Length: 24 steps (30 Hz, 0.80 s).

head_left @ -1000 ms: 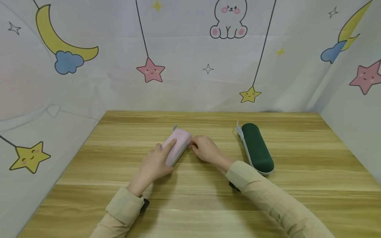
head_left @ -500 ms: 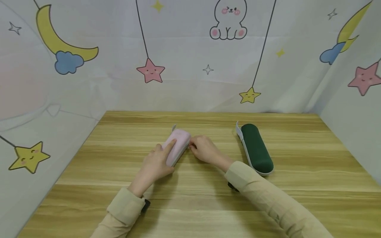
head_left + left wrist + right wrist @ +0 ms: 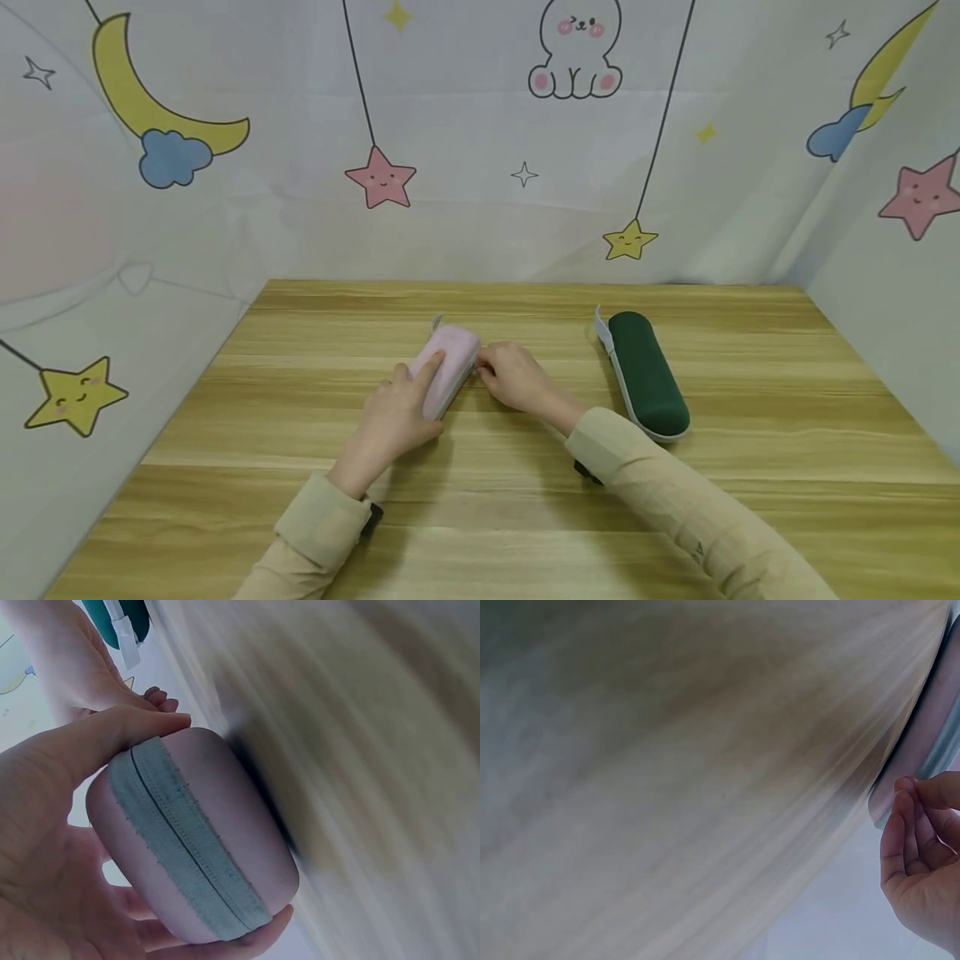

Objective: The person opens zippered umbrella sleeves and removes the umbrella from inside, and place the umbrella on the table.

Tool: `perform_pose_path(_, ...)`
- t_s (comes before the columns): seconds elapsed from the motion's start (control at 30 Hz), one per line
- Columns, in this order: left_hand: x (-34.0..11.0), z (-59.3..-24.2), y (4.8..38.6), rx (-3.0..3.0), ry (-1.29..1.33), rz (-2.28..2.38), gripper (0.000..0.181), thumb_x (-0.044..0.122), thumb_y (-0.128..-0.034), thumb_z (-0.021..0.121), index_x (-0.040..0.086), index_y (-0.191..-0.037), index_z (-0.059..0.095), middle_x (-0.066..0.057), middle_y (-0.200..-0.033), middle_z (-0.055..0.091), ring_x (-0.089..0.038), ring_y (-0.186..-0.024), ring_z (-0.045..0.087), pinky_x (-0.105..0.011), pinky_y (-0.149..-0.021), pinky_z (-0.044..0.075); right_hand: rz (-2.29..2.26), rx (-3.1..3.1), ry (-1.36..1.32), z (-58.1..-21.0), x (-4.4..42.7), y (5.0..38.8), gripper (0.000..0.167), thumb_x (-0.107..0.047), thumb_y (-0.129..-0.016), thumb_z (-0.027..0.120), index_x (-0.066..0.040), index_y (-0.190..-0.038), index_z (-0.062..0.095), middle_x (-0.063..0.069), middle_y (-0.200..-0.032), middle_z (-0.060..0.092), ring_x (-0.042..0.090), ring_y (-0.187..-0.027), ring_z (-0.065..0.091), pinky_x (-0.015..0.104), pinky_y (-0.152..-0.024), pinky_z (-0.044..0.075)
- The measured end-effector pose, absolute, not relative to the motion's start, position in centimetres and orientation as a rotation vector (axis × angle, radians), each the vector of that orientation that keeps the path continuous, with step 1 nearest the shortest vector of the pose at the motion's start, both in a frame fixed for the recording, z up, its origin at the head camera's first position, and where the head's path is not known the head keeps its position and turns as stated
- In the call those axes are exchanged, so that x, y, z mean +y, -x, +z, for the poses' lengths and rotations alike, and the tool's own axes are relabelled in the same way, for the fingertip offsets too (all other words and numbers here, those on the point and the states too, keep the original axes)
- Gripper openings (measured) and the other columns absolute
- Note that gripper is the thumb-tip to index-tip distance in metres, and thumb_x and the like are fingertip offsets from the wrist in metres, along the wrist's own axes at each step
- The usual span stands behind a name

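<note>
A pink zipped case [image 3: 450, 354] lies slantwise on the table, its grey zipper band [image 3: 187, 840] facing the left wrist camera. My left hand [image 3: 390, 412] grips it from the near left, fingers and thumb round its sides. At its far right end, my right hand [image 3: 517, 377] has thumb and fingertips pinched together against the edge near the zip; the small part between them is hidden. In the right wrist view, those fingers [image 3: 911, 825] are bent beside the case's end [image 3: 892, 787].
A dark green case [image 3: 648, 375] with a light grey rim and strap [image 3: 603, 329] lies right of my right hand, beyond the forearm. The wooden table [image 3: 480, 500] meets a printed cloth backdrop [image 3: 480, 225] behind and at the sides.
My left hand has shifted very slightly right, still gripping the pink case. My right hand stays almost where it was at the case's end. The green case has not moved.
</note>
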<state>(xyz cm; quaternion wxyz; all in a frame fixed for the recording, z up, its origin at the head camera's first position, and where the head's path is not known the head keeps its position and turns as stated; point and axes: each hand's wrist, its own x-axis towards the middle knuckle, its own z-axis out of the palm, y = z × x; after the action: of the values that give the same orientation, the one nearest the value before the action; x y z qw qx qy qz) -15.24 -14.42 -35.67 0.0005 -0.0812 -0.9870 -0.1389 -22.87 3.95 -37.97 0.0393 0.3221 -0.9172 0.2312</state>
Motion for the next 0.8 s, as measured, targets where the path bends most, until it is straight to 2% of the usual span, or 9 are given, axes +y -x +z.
perform_pose_path(0.8, -13.83, -35.5, 15.02, -3.106, 0.22, -0.455, 0.096, 0.022, -0.0682, 0.081, 0.017, -0.151, 0.033, -0.025, -0.104, 0.054, -0.027, -0.07, 0.054, -0.036, -0.052, 0.045, 0.701, -2.812, -1.008, -38.06, 3.82, 22.73, 0.009, -0.003, -0.089, 0.062, -0.005, -0.083, 0.069, 0.005, -0.079, 0.066, 0.012, -0.07, 0.053, 0.026, -0.064, 0.047)
